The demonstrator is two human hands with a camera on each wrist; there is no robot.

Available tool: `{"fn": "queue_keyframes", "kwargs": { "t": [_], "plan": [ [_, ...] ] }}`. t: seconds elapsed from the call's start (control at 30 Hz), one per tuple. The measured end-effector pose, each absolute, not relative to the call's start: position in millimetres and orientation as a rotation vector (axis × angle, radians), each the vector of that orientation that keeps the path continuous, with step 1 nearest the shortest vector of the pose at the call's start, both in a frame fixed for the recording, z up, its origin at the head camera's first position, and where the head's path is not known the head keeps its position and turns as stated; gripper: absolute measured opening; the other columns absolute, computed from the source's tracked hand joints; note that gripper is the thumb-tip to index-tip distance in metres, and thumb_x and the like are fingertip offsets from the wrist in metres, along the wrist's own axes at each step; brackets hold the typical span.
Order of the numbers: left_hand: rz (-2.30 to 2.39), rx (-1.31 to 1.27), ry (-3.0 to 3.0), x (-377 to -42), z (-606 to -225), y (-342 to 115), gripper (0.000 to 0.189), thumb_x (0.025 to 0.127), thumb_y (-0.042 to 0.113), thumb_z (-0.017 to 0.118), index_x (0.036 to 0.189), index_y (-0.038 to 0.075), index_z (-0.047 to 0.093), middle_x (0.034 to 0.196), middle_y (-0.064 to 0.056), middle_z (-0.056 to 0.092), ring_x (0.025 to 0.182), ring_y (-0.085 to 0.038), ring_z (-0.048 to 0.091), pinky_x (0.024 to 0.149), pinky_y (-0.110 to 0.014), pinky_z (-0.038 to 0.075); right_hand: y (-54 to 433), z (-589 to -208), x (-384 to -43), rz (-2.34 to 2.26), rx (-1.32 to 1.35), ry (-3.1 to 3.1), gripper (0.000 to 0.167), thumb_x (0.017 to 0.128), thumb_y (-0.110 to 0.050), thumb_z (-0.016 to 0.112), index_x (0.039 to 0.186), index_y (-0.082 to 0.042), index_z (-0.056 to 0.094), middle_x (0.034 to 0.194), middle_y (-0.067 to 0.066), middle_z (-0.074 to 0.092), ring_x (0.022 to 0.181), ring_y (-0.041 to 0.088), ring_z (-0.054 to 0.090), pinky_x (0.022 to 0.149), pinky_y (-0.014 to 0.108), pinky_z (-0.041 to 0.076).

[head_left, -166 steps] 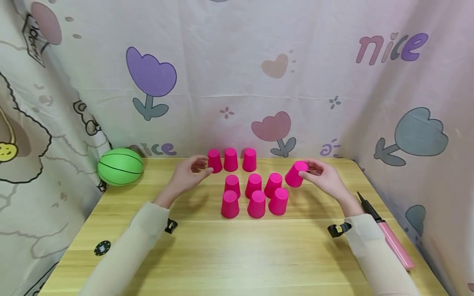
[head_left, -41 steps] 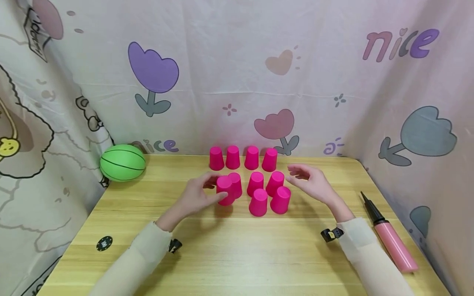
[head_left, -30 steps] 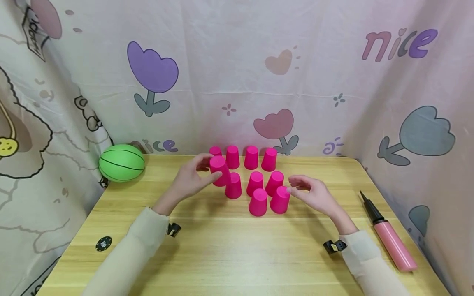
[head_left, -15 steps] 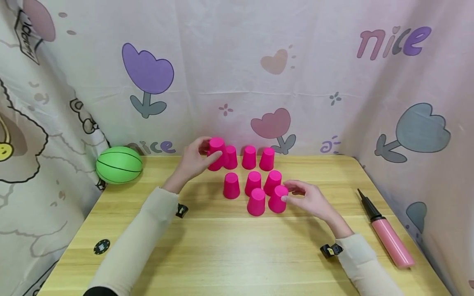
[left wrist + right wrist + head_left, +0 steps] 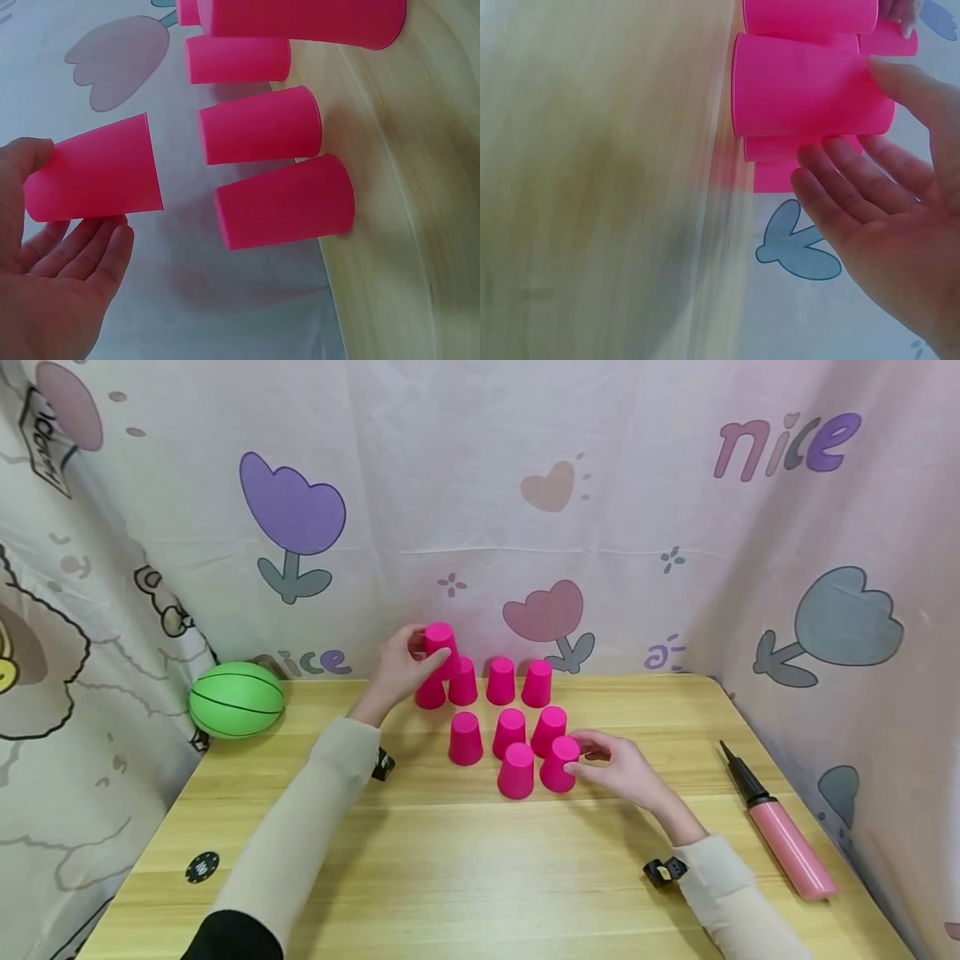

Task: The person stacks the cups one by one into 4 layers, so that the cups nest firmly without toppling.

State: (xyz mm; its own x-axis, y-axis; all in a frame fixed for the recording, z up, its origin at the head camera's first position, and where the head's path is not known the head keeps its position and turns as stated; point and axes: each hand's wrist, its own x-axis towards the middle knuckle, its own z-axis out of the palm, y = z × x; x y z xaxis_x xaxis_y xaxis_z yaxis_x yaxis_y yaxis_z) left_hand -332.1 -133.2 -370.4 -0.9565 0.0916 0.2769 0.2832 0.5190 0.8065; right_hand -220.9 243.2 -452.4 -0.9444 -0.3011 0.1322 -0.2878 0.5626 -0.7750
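One flowery cloth [image 5: 420, 510] hangs behind one wooden table [image 5: 420, 893]. One green ball [image 5: 236, 699] sits at the back left, and one pink pump [image 5: 787, 843] lies on the right. There are two hands. The left hand [image 5: 396, 670] holds a pink cup [image 5: 440, 647] up in the air, upside down, by the left end of the back row. The right hand [image 5: 618, 766] has its thumb and fingers round the front row's right cup [image 5: 560, 764]; how hard it squeezes, I can't tell. The cups look light, a bit bendy, maybe slippery, and not easy to break. Hold them by the sides. I count ten: one lifted, four behind, three in the middle, two in front. One black chip [image 5: 202, 867] lies at the left.
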Motion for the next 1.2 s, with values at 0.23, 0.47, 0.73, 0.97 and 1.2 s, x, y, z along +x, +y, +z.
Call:
{"fn": "queue_keyframes", "kwargs": {
  "t": [0.23,0.47,0.73,0.97,1.2],
  "plan": [
    [-1.386,-0.244,-2.591,-345.3,-378.5,-128.8,0.058,0.096,0.031,0.079,0.144,0.009,0.055,0.134,-0.017,0.067,0.119,-0.034,0.066,0.104,-0.047,0.059,242.0,-454.3,-220.3,-1.375,-0.501,2.752,0.053,0.090,-0.028,0.085,0.137,-0.008,0.068,0.130,0.008,0.074,0.113,0.026,0.071,0.102,0.047,0.059],
    [-1.394,-0.195,-2.611,-354.4,-382.9,-127.3,0.058,0.096,0.030,0.078,0.144,0.007,0.054,0.136,-0.019,0.065,0.122,-0.037,0.064,0.106,-0.049,0.058,242.6,-456.8,-220.9,-1.373,-0.522,2.765,0.052,0.091,-0.027,0.084,0.136,-0.006,0.067,0.128,0.011,0.074,0.112,0.027,0.071,0.101,0.048,0.059],
    [-1.393,-0.173,-2.624,-362.8,-389.7,-129.5,0.057,0.097,0.030,0.077,0.144,0.007,0.053,0.136,-0.019,0.064,0.123,-0.037,0.063,0.107,-0.049,0.057,240.0,-454.2,-220.0,-1.361,-0.495,2.752,0.053,0.091,-0.028,0.085,0.137,-0.009,0.067,0.128,0.007,0.074,0.112,0.024,0.071,0.101,0.044,0.060],
    [-1.393,-0.165,-2.629,-368.3,-391.0,-130.7,0.057,0.098,0.031,0.076,0.145,0.007,0.053,0.135,-0.019,0.064,0.122,-0.037,0.062,0.106,-0.049,0.058,240.3,-454.2,-220.5,-1.357,-0.497,2.758,0.053,0.091,-0.028,0.084,0.138,-0.009,0.067,0.128,0.007,0.074,0.111,0.024,0.071,0.101,0.045,0.060],
    [-1.415,-0.157,-2.634,-372.6,-392.8,-130.8,0.059,0.098,0.032,0.076,0.147,0.007,0.052,0.140,-0.020,0.063,0.126,-0.038,0.062,0.108,-0.049,0.056,242.8,-456.1,-221.5,-1.364,-0.503,2.762,0.053,0.092,-0.028,0.084,0.137,-0.007,0.067,0.129,0.011,0.074,0.112,0.026,0.072,0.102,0.047,0.059]
  ]
}}
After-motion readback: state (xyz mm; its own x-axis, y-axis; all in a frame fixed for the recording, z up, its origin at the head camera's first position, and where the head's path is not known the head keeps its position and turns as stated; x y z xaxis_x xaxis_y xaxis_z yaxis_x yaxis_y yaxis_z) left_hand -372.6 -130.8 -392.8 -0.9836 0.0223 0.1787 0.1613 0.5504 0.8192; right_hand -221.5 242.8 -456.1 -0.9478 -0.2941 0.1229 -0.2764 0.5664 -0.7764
